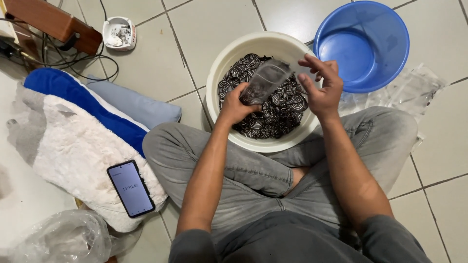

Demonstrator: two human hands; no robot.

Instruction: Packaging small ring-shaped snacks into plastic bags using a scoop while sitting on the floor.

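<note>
While the left hand (237, 103) pinches the lower end of a clear, crumpled plastic pouch (264, 81) and tilts it over the round cream plastic basin (218, 73), the right hand (321, 87) hovers just beside the pouch's upper end with its fingers spread and curled, gripping nothing. The pouch hangs above the black-and-white swirl-patterned cloth (273, 112) that fills the basin, which stands on the pale tiled floor (161, 63) between the person's crossed legs in grey trousers (253, 170). Held by one end only, the thin pouch could fold or slip, and whatever it carries, which I cannot make out, might land on one patch of cloth or go over the rim onto the trousers. The round blue plastic tub (363, 46) touches or nearly touches the basin's far side, so a reach with the right hand could knock it. Well apart on the left, a black smartphone (130, 188) with a lit screen lies on a white fluffy cushion (78, 156); any splash travelling that way would likely reach it.
</note>
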